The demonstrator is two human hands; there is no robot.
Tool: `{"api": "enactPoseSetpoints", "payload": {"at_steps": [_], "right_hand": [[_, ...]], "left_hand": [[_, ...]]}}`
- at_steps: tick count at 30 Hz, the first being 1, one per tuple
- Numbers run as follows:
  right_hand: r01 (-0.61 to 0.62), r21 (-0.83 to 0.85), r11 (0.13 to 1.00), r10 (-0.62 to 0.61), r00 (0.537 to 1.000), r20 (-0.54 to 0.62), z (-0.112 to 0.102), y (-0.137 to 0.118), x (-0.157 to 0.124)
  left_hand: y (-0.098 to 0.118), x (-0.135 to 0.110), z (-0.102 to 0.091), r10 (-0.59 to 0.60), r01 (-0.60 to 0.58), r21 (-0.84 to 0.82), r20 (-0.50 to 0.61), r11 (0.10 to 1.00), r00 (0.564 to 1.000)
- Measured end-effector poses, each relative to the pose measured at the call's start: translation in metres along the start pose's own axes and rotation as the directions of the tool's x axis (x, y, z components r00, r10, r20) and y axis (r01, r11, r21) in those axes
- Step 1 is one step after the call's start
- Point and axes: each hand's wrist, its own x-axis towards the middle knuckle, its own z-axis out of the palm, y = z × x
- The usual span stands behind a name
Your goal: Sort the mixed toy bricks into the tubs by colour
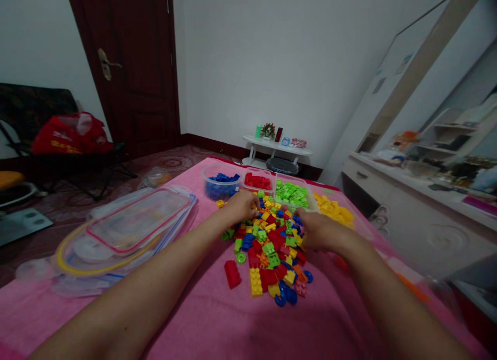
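Note:
A heap of mixed plastic building bricks point(272, 246) in red, yellow, green and blue lies on a pink cloth point(217, 318). My left hand point(241, 206) rests on the heap's far left edge, fingers curled down into the bricks. My right hand point(320, 230) lies on the heap's right side, fingers bent and closed among the bricks; what either hand holds is hidden. Behind the heap stand a tub of blue bricks point(221, 184), a tub of red bricks point(258, 181), a tub of green bricks point(292, 193) and a tub of yellow bricks point(334, 209).
Several clear plastic lids point(132, 230) with coloured rims lie stacked at the left on the cloth. A lone red brick point(232, 273) sits nearer me. A white dresser point(407, 215) runs along the right; a small white table point(276, 148) and a dark door point(128, 65) stand beyond.

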Motion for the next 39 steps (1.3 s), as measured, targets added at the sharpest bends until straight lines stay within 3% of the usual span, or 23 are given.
{"api": "enactPoseSetpoints", "payload": {"at_steps": [3,4,8,12,17,20,25,30,35,39], "right_hand": [[0.059,-0.033,0.998,-0.057,0.997,0.059,-0.010,-0.019,0.014],[0.086,-0.016,0.996,-0.086,0.996,0.025,-0.010,-0.025,0.019],[0.183,0.110,0.977,-0.175,0.981,-0.082,0.006,-0.043,0.034],[0.218,0.235,0.947,-0.188,0.971,-0.145,0.020,-0.045,0.037],[0.214,0.355,0.910,-0.089,0.937,-0.338,0.019,-0.045,0.033],[0.253,0.378,0.891,-0.061,0.891,-0.451,0.019,-0.050,0.030],[0.320,0.336,0.886,-0.099,0.838,-0.536,0.026,-0.056,0.030],[0.351,0.335,0.874,-0.099,0.805,-0.584,0.031,-0.054,0.032],[0.284,0.341,0.896,-0.050,0.828,-0.558,0.025,-0.050,0.029],[0.278,0.333,0.901,-0.057,0.837,-0.543,0.008,-0.037,0.028]], "left_hand": [[-0.008,0.006,0.003,-0.047,0.039,-0.245,-0.026,0.969,0.999],[-0.010,0.008,0.004,-0.063,0.049,-0.340,-0.029,0.939,0.998],[-0.012,0.013,0.004,-0.098,0.070,-0.669,-0.004,0.740,0.995],[-0.002,0.010,-0.003,-0.205,0.166,-0.830,0.063,0.533,0.977],[0.013,0.006,-0.009,-0.329,0.230,-0.905,0.108,0.358,0.938],[0.021,0.007,-0.007,-0.371,0.189,-0.953,0.091,0.238,0.924],[0.033,0.008,0.002,-0.397,0.090,-0.990,0.041,0.105,0.917],[0.044,0.004,0.006,-0.408,0.040,-0.998,0.019,0.044,0.913],[0.049,0.004,0.009,-0.378,0.074,-0.997,0.055,0.036,0.924],[0.053,0.004,0.008,-0.370,0.106,-0.994,0.087,0.031,0.925]]}}
